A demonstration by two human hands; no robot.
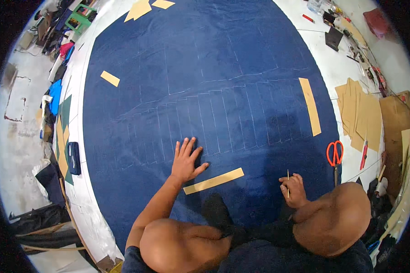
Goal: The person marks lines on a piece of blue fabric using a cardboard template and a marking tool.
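Note:
A large dark blue fabric [205,82] lies spread on a white table, marked with pale chalk lines in a stepped row of narrow strips. My left hand [187,160] rests flat on the cloth with fingers spread, just left of a tan cardboard strip [214,180] lying diagonally. My right hand [294,189] is closed around a thin pale stick of chalk or pencil [288,182], held upright near the cloth's near right edge.
Another long tan strip [310,106] and a short one [110,78] lie on the cloth. Orange-handled scissors [335,156], a red cutter [364,154] and stacked cardboard patterns [362,113] sit on the right. A dark blue case [74,158] lies at the left edge.

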